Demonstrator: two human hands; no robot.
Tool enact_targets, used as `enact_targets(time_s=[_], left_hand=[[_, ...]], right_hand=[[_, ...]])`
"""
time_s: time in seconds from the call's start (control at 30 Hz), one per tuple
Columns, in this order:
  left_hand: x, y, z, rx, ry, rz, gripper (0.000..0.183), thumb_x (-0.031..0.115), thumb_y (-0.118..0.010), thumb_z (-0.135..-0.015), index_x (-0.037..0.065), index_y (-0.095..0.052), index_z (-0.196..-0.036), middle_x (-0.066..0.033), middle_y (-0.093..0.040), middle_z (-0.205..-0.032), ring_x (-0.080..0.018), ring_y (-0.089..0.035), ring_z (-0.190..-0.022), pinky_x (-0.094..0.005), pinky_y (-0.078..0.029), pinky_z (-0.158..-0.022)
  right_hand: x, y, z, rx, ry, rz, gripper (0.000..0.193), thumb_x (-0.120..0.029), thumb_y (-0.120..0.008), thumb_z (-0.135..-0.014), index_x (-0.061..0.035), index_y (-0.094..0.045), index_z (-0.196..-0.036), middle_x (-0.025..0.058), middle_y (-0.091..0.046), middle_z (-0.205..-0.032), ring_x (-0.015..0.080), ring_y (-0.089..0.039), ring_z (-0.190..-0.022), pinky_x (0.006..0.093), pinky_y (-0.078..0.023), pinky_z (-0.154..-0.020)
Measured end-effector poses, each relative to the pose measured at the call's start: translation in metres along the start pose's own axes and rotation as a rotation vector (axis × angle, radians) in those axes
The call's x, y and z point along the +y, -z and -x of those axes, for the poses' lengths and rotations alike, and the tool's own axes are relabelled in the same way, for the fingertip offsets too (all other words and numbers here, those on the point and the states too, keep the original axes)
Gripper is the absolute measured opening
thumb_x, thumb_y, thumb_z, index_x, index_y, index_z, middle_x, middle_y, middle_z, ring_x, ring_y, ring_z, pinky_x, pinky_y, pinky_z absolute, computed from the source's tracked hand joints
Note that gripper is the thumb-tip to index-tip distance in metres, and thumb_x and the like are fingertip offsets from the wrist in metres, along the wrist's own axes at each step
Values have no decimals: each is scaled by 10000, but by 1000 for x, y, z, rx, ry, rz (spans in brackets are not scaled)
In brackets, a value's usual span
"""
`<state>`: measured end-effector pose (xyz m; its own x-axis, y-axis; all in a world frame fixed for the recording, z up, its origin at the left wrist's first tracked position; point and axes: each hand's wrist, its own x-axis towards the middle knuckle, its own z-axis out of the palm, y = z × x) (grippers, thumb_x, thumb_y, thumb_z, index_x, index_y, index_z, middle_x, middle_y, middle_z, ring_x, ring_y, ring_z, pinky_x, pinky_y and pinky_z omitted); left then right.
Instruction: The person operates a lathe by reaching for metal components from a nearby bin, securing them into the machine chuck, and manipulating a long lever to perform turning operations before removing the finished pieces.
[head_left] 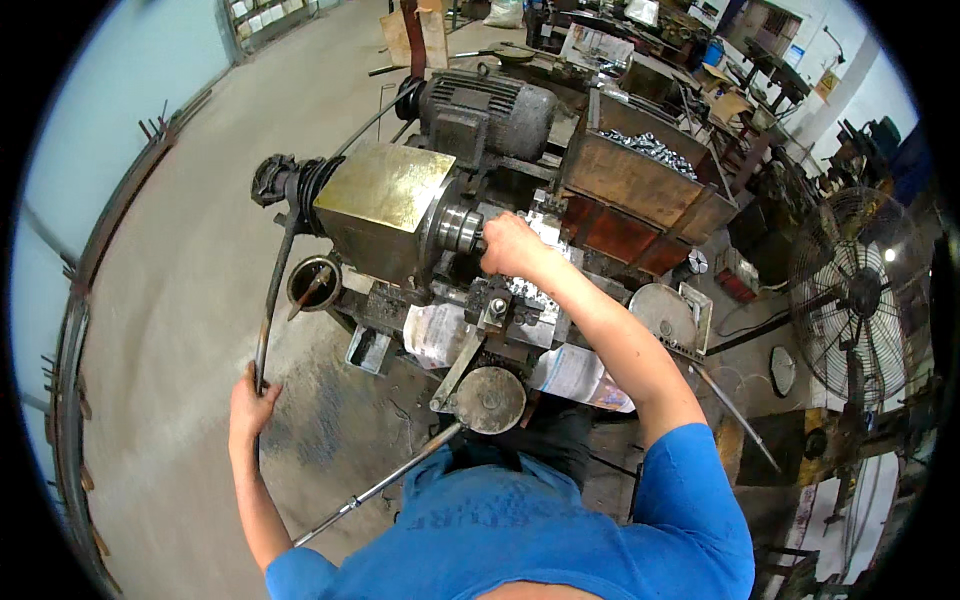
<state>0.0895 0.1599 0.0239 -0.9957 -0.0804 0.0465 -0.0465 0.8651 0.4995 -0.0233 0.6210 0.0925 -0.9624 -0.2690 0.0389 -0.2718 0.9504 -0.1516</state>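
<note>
My left hand is closed round the lower part of a long dark metal lever, which runs up to the left end of the lathe's headstock. My right hand reaches across to the chuck on the headstock's right side. Its fingers are curled at the chuck's mouth, and whatever they hold is hidden by the hand. The headstock has a brassy, worn top cover. Below my right hand sits the tool post on the metal-strewn slide.
An electric motor stands behind the headstock. A rusty bin of small metal parts is at the back right. Nearer me are a round plate and a long bar. A large fan stands far right.
</note>
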Motion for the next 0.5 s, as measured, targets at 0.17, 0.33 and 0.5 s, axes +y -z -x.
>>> enact_targets(time_s=[0.17,0.33,0.5], left_hand=[[-11,-17,-23,2,101,-38,340,202,-684,-698,-27,-540,-904,-180,-592,-716,-314,-594,-677,-388,-458,-623],[-8,-12,-29,-35,105,18,345,233,-662,-720,-25,-549,-918,-213,-598,-726,-369,-595,-712,-409,-466,-636],[-10,-10,-30,3,92,-293,300,240,-613,-747,4,-566,-927,-208,-612,-759,-373,-600,-748,-425,-474,-643]], right_hand=[[-4,-4,-5,-32,-93,-63,283,-159,-630,-512,40,-634,-715,236,-608,-746,362,-613,-742,378,-508,-711],[-11,0,-10,-15,-130,-295,309,-161,-607,-519,71,-619,-723,287,-575,-711,392,-606,-716,397,-493,-675],[-20,8,-19,31,-292,-326,304,-173,-581,-529,79,-613,-695,272,-580,-673,373,-614,-694,382,-483,-682]])
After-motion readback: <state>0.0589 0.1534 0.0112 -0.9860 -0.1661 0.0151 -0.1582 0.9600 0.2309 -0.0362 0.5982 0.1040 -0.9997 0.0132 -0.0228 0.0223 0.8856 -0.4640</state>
